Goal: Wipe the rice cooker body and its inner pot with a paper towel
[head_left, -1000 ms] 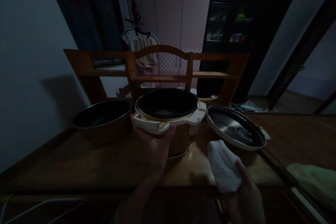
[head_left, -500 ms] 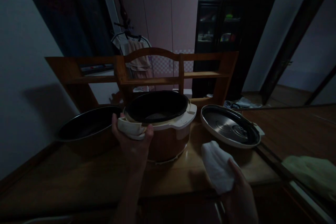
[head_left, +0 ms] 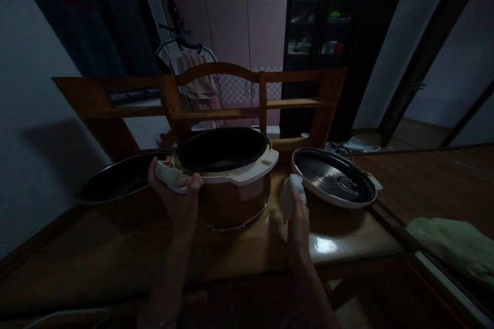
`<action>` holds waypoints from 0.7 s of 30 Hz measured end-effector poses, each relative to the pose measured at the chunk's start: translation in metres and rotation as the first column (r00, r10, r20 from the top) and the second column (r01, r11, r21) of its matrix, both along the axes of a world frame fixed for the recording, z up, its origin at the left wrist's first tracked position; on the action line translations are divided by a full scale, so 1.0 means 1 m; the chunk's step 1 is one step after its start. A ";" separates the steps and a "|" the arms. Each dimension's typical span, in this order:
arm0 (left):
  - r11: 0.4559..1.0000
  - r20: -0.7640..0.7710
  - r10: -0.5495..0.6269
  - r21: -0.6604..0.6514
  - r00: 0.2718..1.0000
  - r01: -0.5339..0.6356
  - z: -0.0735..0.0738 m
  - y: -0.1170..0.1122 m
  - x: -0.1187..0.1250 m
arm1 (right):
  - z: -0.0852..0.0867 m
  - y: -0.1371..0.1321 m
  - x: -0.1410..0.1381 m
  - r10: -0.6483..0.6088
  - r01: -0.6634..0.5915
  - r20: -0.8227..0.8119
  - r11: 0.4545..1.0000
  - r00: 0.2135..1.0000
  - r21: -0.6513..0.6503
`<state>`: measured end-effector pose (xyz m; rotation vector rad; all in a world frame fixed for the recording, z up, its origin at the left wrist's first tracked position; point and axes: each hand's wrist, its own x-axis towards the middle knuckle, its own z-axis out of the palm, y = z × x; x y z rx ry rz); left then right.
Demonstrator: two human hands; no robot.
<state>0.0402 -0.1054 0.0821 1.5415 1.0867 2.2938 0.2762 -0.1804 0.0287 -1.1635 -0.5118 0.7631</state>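
Note:
On the wooden desk (head_left: 239, 257) stands a rice cooker (head_left: 231, 200) with a brown body, a white rim and a dark interior, its top uncovered. My left hand (head_left: 175, 203) is closed around the white handle at the cooker's left side, fingers behind and thumb in front. My right hand (head_left: 299, 221) grips a folded white cloth (head_left: 291, 195), held upright just right of the cooker and apart from it. The round lid (head_left: 324, 177) lies to the right with its metal inner side up. A wide dark pot (head_left: 116, 185) sits at the left, beside my left hand.
A low wooden shelf rack (head_left: 216, 113) runs along the back of the desk. Pale green fabric (head_left: 451, 247) lies at the far right. Behind are clothes on a rack (head_left: 196, 77), a pink wardrobe (head_left: 227, 15) and a dark cabinet (head_left: 370, 51).
My right hand has moved up and left with the cloth, closer to the cooker. My left hand keeps its hold on the handle. The view has shifted slightly.

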 end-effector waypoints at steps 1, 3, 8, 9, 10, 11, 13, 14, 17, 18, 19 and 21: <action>1.000 0.007 0.004 -0.006 1.000 -0.004 0.000 0.000 0.000 | 0.008 0.009 -0.006 0.025 -0.026 0.017 0.999 1.000 0.028; 1.000 0.017 0.006 -0.020 1.000 -0.006 -0.003 0.001 0.000 | 0.021 0.025 -0.016 0.077 -0.083 0.071 0.993 0.994 0.079; 0.999 0.027 0.010 -0.044 1.000 -0.009 -0.010 0.004 -0.001 | 0.022 0.040 -0.037 0.141 -0.168 0.185 0.976 0.973 0.139; 0.999 0.025 0.011 -0.054 1.000 -0.010 -0.010 0.005 -0.001 | 0.018 0.039 -0.041 0.138 -0.168 0.202 0.975 0.970 0.143; 0.998 0.022 0.010 -0.065 1.000 -0.009 -0.011 0.004 -0.001 | 0.014 0.037 -0.045 0.134 -0.166 0.212 0.976 0.968 0.144; 0.997 0.017 0.004 -0.076 1.000 -0.003 -0.011 0.004 -0.002 | 0.009 0.034 -0.049 0.134 -0.165 0.213 0.976 0.968 0.139; 0.997 -0.001 -0.018 -0.076 1.000 0.018 -0.010 0.003 -0.003 | -0.001 0.027 -0.057 0.138 -0.162 0.192 0.980 0.972 0.117; 0.997 -0.016 -0.034 -0.063 0.999 0.033 -0.010 0.003 -0.004 | -0.006 0.023 -0.060 0.144 -0.164 0.183 0.981 0.972 0.101; 0.997 -0.056 -0.070 -0.016 0.996 0.069 -0.013 0.002 -0.005 | -0.026 0.008 -0.070 0.175 -0.184 0.198 0.983 0.964 0.027; 0.997 -0.061 -0.075 -0.014 0.995 0.074 -0.016 0.001 -0.005 | -0.033 0.003 -0.072 0.189 -0.193 0.213 0.981 0.959 -0.001; 0.996 -0.062 -0.087 -0.011 0.994 0.086 -0.020 0.000 -0.005 | -0.040 -0.002 -0.073 0.203 -0.202 0.221 0.979 0.954 -0.026; 0.996 -0.039 -0.089 0.027 0.995 0.090 -0.029 -0.007 -0.007 | -0.053 -0.012 -0.074 0.218 -0.214 0.204 0.976 0.954 -0.041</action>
